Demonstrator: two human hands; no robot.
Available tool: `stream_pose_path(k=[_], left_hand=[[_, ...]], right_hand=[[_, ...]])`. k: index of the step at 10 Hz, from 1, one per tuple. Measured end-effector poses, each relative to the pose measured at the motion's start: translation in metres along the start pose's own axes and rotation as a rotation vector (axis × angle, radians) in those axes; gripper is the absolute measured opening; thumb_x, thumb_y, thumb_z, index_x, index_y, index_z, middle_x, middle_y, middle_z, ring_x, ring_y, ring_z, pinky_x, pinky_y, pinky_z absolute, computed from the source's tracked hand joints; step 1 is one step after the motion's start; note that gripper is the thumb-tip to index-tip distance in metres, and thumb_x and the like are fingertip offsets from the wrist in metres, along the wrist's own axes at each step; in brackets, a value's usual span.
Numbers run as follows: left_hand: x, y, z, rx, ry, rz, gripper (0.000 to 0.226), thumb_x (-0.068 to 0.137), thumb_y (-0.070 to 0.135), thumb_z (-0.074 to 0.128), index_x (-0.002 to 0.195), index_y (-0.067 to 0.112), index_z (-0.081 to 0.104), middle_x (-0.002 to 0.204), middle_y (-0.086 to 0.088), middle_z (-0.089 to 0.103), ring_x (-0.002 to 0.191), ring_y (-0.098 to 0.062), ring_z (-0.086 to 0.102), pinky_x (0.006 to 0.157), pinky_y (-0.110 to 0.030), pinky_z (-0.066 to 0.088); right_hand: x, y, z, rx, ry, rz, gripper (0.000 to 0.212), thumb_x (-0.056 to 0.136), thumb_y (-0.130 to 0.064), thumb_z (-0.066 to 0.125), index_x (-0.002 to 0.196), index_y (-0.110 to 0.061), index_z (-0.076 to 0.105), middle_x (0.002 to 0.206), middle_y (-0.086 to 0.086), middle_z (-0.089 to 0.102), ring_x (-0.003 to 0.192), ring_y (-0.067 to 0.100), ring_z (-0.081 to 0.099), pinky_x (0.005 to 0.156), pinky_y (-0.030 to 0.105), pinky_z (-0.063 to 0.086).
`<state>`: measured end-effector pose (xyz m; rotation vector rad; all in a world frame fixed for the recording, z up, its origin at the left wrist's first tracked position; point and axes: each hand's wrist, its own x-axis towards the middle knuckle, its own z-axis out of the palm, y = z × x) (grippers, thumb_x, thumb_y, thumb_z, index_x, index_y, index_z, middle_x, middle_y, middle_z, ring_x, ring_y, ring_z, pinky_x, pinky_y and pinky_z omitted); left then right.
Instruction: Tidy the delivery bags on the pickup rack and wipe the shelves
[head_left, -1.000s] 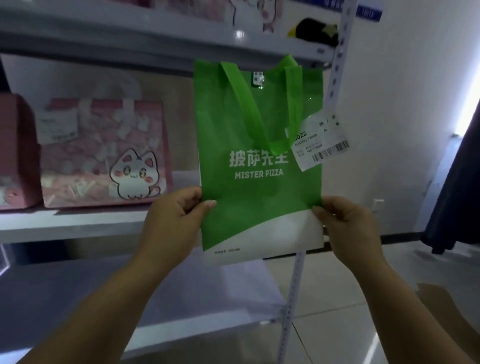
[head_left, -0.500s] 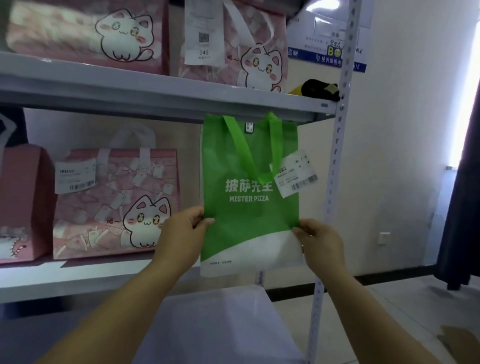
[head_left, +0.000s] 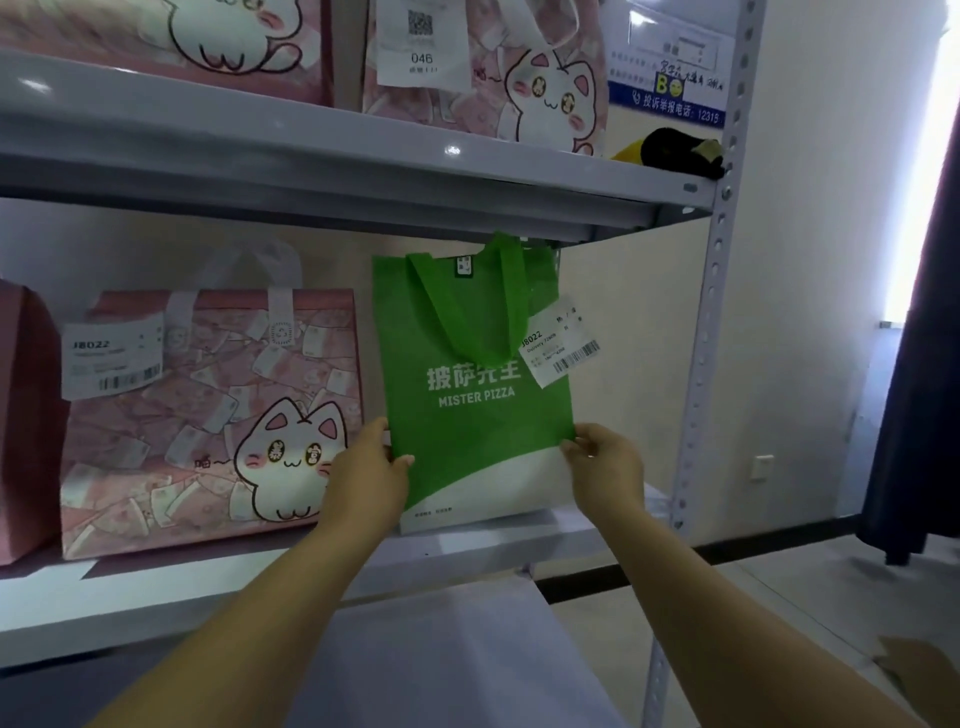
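Pinching the green pizza bag by its side edges, the left hand and right hand hold it upright on the middle shelf, beside a pink cat bag.

Three pink cat bags, one green bag, three paper labels, two hands, three shelves

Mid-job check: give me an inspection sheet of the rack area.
Surface: middle shelf, grey, bare in front of bags.
Job's things: green bag upright at shelf's right end, tagged; pink cat bag left of it.
Clutter: black-and-yellow item on upper shelf.
Grippers: left hand and right hand each pinch a side edge of green bag.
Cables: nothing seen.
Surroundings: wall socket, dark curtain at right.
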<state>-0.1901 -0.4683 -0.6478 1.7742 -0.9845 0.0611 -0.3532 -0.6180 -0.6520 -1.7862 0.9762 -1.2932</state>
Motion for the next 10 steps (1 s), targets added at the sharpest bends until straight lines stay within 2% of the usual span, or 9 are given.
stream_pose_path(k=[1,2,3,5,6,7,8,9,10], left_hand=[[0.006,-0.006,0.008,-0.008,0.008,-0.011,0.03,0.09,0.005,0.054,0.119,0.014,0.051,0.111,-0.008,0.064,0.095,-0.025,0.06,0.083,-0.037,0.052],[0.008,-0.01,0.015,0.023,0.033,-0.01,0.031,0.091,0.006,0.052,0.121,0.013,0.051,0.109,-0.011,0.064,0.094,-0.026,0.06,0.083,-0.039,0.052],[0.009,-0.011,0.018,0.053,0.042,-0.01,0.032,0.092,0.008,0.051,0.123,0.013,0.051,0.108,-0.012,0.065,0.093,-0.027,0.061,0.082,-0.038,0.052],[0.005,-0.006,0.021,0.072,0.048,-0.002,0.035,0.092,0.008,0.051,0.127,0.011,0.049,0.11,-0.012,0.065,0.095,-0.028,0.06,0.079,-0.033,0.049],[0.003,-0.003,0.021,0.059,0.06,0.0,0.035,0.092,0.008,0.051,0.126,0.01,0.048,0.111,-0.012,0.064,0.096,-0.027,0.06,0.078,-0.028,0.046],[-0.001,0.002,0.018,0.042,0.07,-0.021,0.038,0.092,0.009,0.053,0.129,0.009,0.046,0.115,-0.012,0.062,0.098,-0.026,0.059,0.077,-0.026,0.044],[-0.006,0.008,0.013,0.027,0.092,-0.024,0.042,0.091,0.011,0.055,0.131,0.007,0.044,0.12,-0.013,0.06,0.103,-0.027,0.058,0.084,-0.03,0.047],[-0.015,0.018,0.005,0.052,0.089,-0.019,0.047,0.09,0.017,0.058,0.133,0.008,0.043,0.129,-0.01,0.055,0.113,-0.026,0.055,0.096,-0.037,0.045],[-0.022,0.027,-0.003,0.078,0.104,0.017,0.048,0.089,0.025,0.059,0.134,0.012,0.044,0.129,-0.006,0.054,0.112,-0.02,0.054,0.095,-0.036,0.045]], right_hand=[[0.009,0.005,0.009,-0.031,-0.021,0.046,0.022,0.094,-0.01,0.05,0.111,-0.012,0.064,0.089,-0.001,0.062,0.079,0.015,0.056,0.072,0.026,0.043],[0.016,0.011,0.014,-0.056,-0.023,0.074,0.022,0.094,-0.009,0.049,0.109,-0.011,0.065,0.088,0.001,0.062,0.078,0.018,0.054,0.07,0.026,0.041],[0.018,0.015,0.014,-0.074,-0.034,0.09,0.022,0.094,-0.008,0.048,0.108,-0.009,0.065,0.091,0.006,0.063,0.077,0.019,0.052,0.07,0.026,0.04],[0.02,0.019,0.01,-0.097,-0.063,0.084,0.02,0.093,-0.008,0.049,0.104,-0.009,0.066,0.082,0.005,0.061,0.068,0.016,0.05,0.063,0.029,0.044],[0.019,0.019,0.005,-0.078,-0.072,0.083,0.017,0.092,-0.01,0.052,0.1,-0.01,0.067,0.085,0.005,0.064,0.076,0.02,0.056,0.073,0.036,0.049],[0.016,0.017,-0.002,-0.062,-0.076,0.095,0.024,0.091,-0.014,0.055,0.112,-0.008,0.064,0.105,0.006,0.067,0.089,0.019,0.057,0.078,0.028,0.044],[0.015,0.016,-0.009,-0.074,-0.081,0.077,0.03,0.091,-0.018,0.057,0.12,-0.01,0.059,0.113,0.005,0.064,0.092,0.017,0.055,0.085,0.03,0.046],[0.009,0.01,-0.016,-0.096,-0.094,0.032,0.03,0.091,-0.02,0.057,0.12,-0.012,0.059,0.111,0.002,0.063,0.092,0.015,0.054,0.081,0.028,0.043],[0.004,0.0,-0.022,-0.119,-0.099,-0.067,0.021,0.091,-0.022,0.057,0.11,-0.015,0.062,0.1,-0.003,0.064,0.089,0.013,0.057,0.071,0.022,0.041]])
